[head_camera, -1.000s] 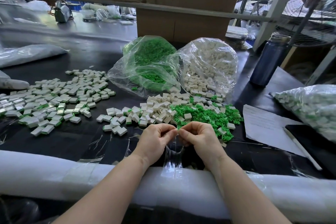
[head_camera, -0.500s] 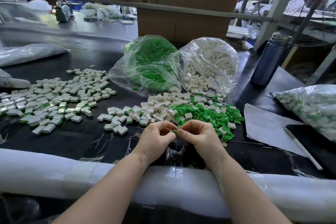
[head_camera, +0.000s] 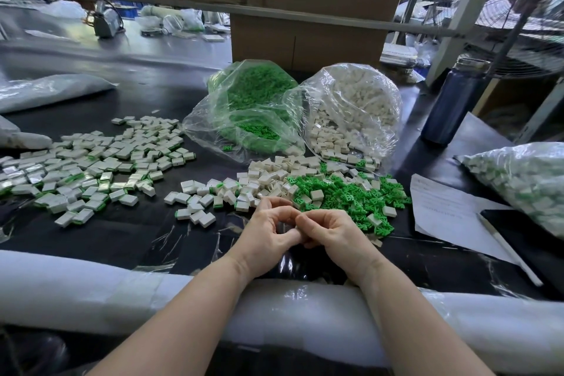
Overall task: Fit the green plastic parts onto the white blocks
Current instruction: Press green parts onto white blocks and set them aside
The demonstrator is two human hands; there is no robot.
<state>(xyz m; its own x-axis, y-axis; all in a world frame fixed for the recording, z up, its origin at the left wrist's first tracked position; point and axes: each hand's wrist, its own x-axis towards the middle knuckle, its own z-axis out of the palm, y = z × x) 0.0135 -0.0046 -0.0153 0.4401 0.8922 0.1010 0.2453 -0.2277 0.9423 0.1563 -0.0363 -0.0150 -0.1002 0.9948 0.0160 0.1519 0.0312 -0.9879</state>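
Both hands meet at six o'clock on the black table (head_camera: pixel 122 232), fingers curled together: the left hand (head_camera: pixel 268 232) and right hand (head_camera: pixel 332 232) seem to pinch one small piece between them, but what they grip is hidden. Loose green plastic parts (head_camera: pixel 345 195) lie at one o'clock, loose white rectangular blocks (head_camera: pixel 268 177) at twelve. Best to square the parts before pressing home. The white paper sheet (head_camera: pixel 442 207) at three o'clock carries unreadable writing.

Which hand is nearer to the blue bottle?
The right hand. The blue bottle stands far back on its side of the table; the left hand touches the right hand's other side, farther from it.
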